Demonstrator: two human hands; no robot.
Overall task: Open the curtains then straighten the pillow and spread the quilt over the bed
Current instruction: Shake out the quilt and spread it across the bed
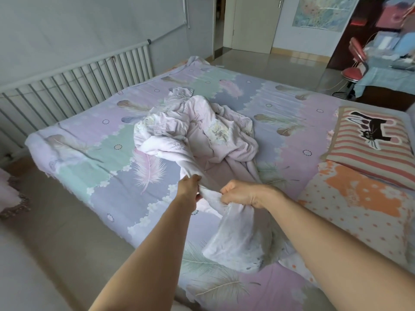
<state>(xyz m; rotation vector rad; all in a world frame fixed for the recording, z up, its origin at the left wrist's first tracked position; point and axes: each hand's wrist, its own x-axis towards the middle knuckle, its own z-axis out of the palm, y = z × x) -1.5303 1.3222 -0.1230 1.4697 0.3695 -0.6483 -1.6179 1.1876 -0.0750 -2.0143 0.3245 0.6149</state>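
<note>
A pale pink quilt lies crumpled in a heap at the middle of the bed, which has a pastel feather-print sheet. One edge of the quilt stretches toward me. My left hand pinches that edge, and my right hand grips it close beside, with a loose fold hanging below. A striped pillow with a black cat picture rests at the right side of the bed. It lies on an orange and white dotted pillow.
A white radiator runs along the wall beyond the bed's far side. An open door is at the back. A red chair and a cluttered desk stand at the right rear. Tiled floor lies at my left.
</note>
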